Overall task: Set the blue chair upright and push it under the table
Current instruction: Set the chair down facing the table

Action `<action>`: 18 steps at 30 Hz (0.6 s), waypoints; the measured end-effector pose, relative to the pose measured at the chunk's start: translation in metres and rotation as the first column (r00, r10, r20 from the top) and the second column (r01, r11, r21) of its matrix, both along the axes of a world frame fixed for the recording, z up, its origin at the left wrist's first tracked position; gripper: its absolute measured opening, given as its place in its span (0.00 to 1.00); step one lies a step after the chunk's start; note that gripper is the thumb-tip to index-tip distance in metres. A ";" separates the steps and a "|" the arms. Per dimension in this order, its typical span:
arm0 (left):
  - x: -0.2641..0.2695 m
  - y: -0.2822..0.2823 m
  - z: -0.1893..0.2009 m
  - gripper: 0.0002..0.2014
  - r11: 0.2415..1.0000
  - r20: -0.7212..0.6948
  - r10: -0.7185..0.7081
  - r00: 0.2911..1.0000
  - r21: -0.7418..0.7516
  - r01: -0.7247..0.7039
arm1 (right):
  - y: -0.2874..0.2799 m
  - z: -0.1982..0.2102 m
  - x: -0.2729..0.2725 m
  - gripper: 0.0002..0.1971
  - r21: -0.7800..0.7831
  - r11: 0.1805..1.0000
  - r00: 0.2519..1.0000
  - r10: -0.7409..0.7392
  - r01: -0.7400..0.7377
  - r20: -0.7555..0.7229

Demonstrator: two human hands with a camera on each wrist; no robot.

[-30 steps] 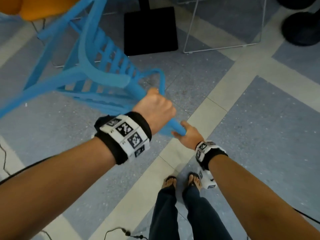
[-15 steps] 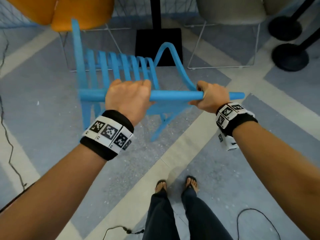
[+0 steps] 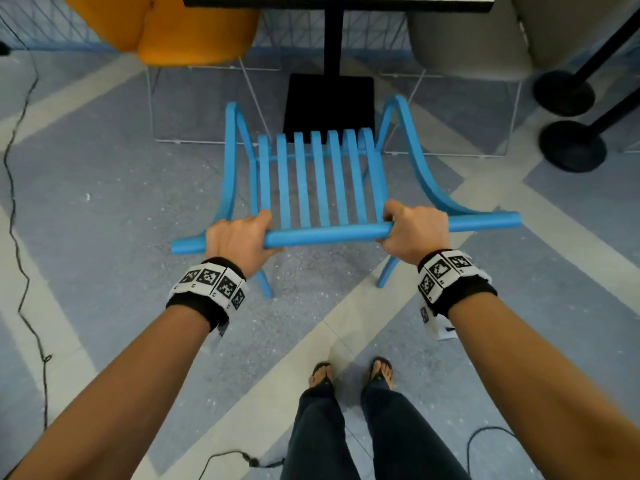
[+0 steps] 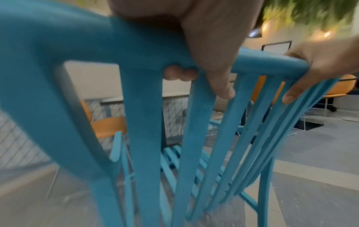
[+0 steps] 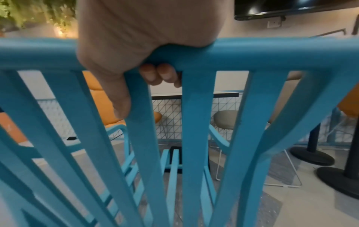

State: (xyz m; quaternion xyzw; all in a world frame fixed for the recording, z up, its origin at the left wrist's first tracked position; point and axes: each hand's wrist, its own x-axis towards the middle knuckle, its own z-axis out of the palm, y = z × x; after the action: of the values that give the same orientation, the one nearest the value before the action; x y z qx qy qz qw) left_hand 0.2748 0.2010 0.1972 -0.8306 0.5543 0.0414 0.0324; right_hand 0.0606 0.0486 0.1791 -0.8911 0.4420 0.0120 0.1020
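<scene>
Both hands, left hand (image 3: 239, 239) and right hand (image 3: 412, 230), grip the stiff, light-looking blue chair (image 3: 322, 181) by its top rail, the best hold.

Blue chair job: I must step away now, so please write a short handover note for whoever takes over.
Left hand: grips the blue chair's top rail near its left end.
Right hand: grips the same rail right of centre.
Chair: stands upright on the floor, seat facing the table, roughly in line with its black pedestal base; an orange chair and a grey chair sit either side.
Done: chair set upright.
Left: push it forward under the table.
</scene>
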 end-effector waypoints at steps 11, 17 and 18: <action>0.012 0.002 -0.021 0.21 0.999 -0.147 0.043 0.988 -0.026 -0.047 | 0.009 -0.003 -0.009 0.22 0.039 0.999 0.999 0.028 -0.029 0.041; 0.025 0.014 -0.020 0.31 0.956 -0.122 0.246 0.961 -0.134 -0.262 | -0.004 -0.018 -0.037 0.24 -0.160 0.956 0.941 -0.197 0.247 0.274; 0.027 0.013 -0.022 0.30 0.940 -0.118 0.293 0.949 -0.144 -0.309 | -0.006 -0.022 -0.037 0.22 -0.197 0.934 0.933 -0.241 0.298 0.268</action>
State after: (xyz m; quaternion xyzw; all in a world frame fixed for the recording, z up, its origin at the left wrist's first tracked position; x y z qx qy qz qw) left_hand 0.3016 0.2136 0.1754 -0.9026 0.4232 0.0406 -0.0677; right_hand 0.0237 0.0425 0.1575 -0.8221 0.5435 -0.1623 0.0493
